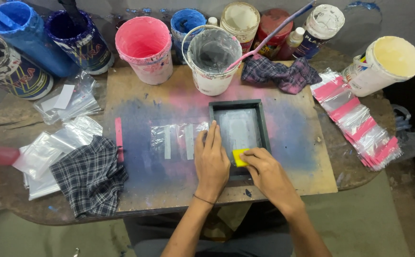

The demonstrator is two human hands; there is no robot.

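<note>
A small dark-framed printing screen (263,124) lies flat on a paint-stained wooden board (312,157). My left hand (211,162) rests palm down on the frame's left edge, fingers spread toward the mesh. My right hand (264,169) grips a small yellow squeegee piece (238,157) at the near end of the mesh. A clear plastic pouch (174,140) pokes out from under the screen's left side.
Paint buckets stand along the back: pink (145,47), white with grey paint (213,57), blue (19,33) and cream (388,64). Plaid cloths lie at left (91,176) and back (279,72). Pink-striped pouches (360,123) fan out on the right, clear pouches (50,147) on the left.
</note>
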